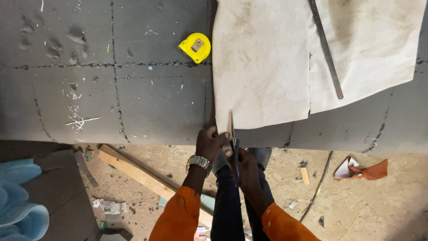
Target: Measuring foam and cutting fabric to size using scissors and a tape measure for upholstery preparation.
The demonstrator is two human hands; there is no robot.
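Note:
A large off-white sheet of fabric (263,67) lies on a dark grey padded table (133,102). My left hand (209,140), with a metal watch on the wrist, pinches the sheet's near edge at its lower left corner. My right hand (245,167) grips a pair of scissors (233,138). The blades point away from me and enter the sheet's near edge right beside my left fingers. A second off-white piece (370,49) lies to the right, overlapping the first.
A yellow tape measure (195,47) rests on the table left of the fabric. A long metal bar (326,49) lies across the sheets. Below the table edge are a sandy floor, a wooden plank (133,172), orange scraps (365,171) and blue foam (18,201).

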